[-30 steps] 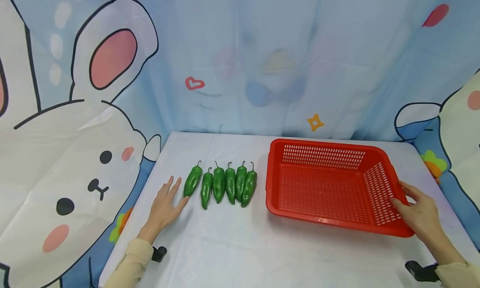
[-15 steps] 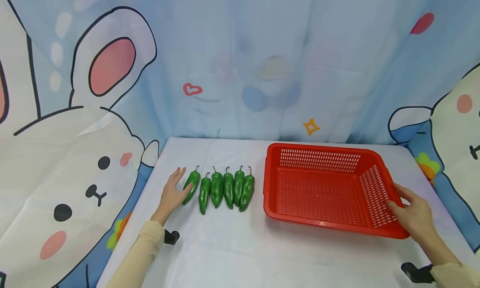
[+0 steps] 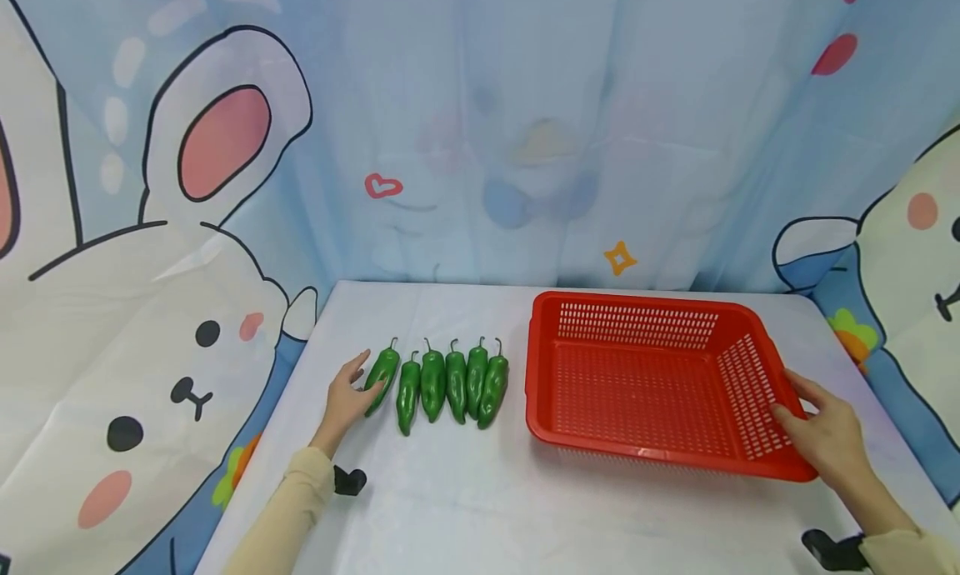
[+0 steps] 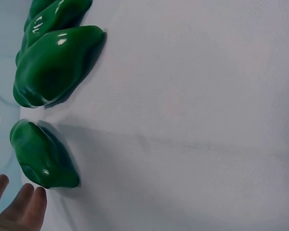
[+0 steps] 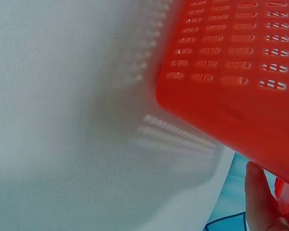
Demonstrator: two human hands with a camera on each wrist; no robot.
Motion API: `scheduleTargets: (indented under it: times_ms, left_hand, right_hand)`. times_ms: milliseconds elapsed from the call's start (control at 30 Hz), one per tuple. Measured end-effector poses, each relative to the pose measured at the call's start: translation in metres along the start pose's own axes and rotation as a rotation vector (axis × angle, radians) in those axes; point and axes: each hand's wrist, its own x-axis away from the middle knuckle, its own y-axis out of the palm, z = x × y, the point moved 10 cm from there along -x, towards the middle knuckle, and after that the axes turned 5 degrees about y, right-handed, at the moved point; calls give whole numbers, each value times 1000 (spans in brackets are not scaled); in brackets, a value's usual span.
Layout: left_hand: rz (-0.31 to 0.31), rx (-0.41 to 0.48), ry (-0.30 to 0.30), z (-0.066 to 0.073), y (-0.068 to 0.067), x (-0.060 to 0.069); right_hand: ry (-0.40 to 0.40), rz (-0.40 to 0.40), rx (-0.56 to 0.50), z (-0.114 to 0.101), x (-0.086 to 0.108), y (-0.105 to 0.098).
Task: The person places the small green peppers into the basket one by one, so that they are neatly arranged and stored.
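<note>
A row of several green chili peppers [image 3: 432, 385] lies on the white table, stems away from me. My left hand [image 3: 347, 404] is at the leftmost pepper [image 3: 384, 365], its thumb on one side and its fingers on the other. In the left wrist view, gaps show between the fingertips [image 4: 34, 208] and that pepper [image 4: 43, 156]. To the right stands a red plastic basket [image 3: 660, 453] with slotted walls, nothing in it. My right hand [image 3: 828, 433] grips its right rim, thumb on the inner side; most of those fingers are hidden behind the wall.
The white tablecloth [image 3: 465, 508] covers the table up to a blue curtain [image 3: 435, 100] at the back. A printed rabbit [image 3: 217, 325] fills the left curtain, and another print [image 3: 922, 283] stands at right. Dark wrist mounts show at both sleeves.
My left hand has moved right and forward to the leftmost pepper, its fingers bending around it. The right hand keeps its grip on the basket. The head view has tilted slightly upward.
</note>
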Motion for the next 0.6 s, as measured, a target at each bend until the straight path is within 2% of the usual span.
scheduleTargets:
  times_ms: [400, 600]
  left_hand:
    - [23, -17, -110, -11, 5, 4]
    - [44, -22, -122, -12, 4, 3]
  right_hand:
    - [19, 13, -14, 3, 3, 1]
    - [54, 13, -22, 6, 2, 2]
